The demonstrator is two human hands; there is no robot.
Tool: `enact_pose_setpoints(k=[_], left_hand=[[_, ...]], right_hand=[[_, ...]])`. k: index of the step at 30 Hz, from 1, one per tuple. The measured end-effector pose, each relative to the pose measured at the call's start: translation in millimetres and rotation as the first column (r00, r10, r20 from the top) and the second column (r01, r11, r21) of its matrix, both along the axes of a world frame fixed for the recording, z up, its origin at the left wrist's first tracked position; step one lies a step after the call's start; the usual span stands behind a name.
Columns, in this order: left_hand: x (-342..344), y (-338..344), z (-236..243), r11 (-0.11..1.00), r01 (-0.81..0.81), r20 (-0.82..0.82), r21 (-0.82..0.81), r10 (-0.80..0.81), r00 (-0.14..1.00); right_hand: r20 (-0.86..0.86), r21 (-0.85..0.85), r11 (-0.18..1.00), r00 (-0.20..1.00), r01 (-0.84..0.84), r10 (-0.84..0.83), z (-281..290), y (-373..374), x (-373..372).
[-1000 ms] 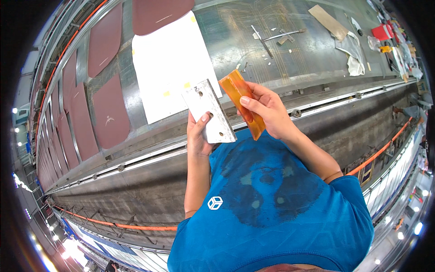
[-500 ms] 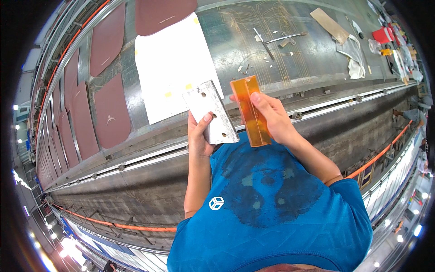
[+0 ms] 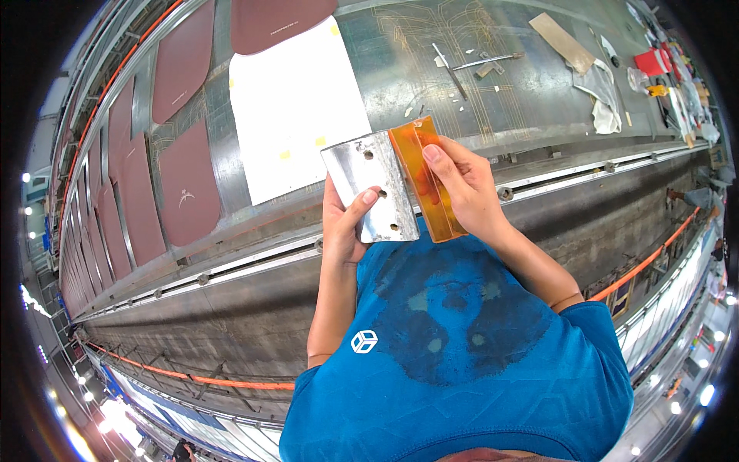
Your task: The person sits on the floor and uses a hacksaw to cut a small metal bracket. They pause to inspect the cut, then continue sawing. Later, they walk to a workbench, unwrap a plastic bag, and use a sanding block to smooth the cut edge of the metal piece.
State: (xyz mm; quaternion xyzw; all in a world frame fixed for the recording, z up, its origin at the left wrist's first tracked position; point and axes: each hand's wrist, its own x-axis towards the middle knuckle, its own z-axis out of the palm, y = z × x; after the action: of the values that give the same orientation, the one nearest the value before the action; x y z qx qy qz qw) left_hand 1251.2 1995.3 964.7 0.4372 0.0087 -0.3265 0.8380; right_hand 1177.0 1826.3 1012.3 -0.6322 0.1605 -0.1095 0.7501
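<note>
My left hand (image 3: 348,225) grips a flat silver metal plate (image 3: 368,185) with several round holes, thumb on its face. My right hand (image 3: 462,189) holds a translucent orange strip (image 3: 419,173) upright, its long edge pressed against the right edge of the plate. Both are held in front of my chest, above the near rail of a long metal workbench (image 3: 431,85). My fingers cover the lower part of the orange strip.
A white sheet (image 3: 296,100) lies on the bench just beyond my hands. Dark red shaped panels (image 3: 181,185) line the left. Small metal tools (image 3: 469,65), a wooden block (image 3: 560,42), a white rag (image 3: 604,96) and a red container (image 3: 653,61) lie at the far right.
My right hand has turned the orange strip from tilted to upright and brought it left until it meets the plate's edge. The left hand with the plate has barely moved.
</note>
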Motion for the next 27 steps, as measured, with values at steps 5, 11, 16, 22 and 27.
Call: enact_pose_setpoints(k=[5, 11, 16, 22, 27], left_hand=[[-3, -1, 3, 0.999, -0.005, 0.017, 0.041, 0.005, 1.0], [-3, -2, 10, 0.991, -0.007, 0.081, 0.135, -0.004, 0.997], [-6, -5, 16, 0.978, -0.028, 0.119, 0.205, 0.003, 0.993], [-4, -2, 16, 0.97, -0.014, 0.185, 0.243, -0.032, 0.982], [-3, 2, 13, 0.978, 0.054, 0.131, 0.203, -0.082, 0.988]], right_hand=[[-0.002, 0.003, 1.0, 1.0, 0.017, -0.017, -2, 0, 1], [-0.047, -0.008, 1.0, 0.999, 0.003, -0.004, -5, -3, 3], [-0.093, 0.028, 1.0, 0.996, 0.006, -0.003, -9, -3, 5], [-0.099, -0.033, 0.999, 0.995, -0.016, 0.012, -8, -4, 8], [-0.111, -0.009, 0.997, 0.991, -0.071, 0.07, -9, -7, 6]])
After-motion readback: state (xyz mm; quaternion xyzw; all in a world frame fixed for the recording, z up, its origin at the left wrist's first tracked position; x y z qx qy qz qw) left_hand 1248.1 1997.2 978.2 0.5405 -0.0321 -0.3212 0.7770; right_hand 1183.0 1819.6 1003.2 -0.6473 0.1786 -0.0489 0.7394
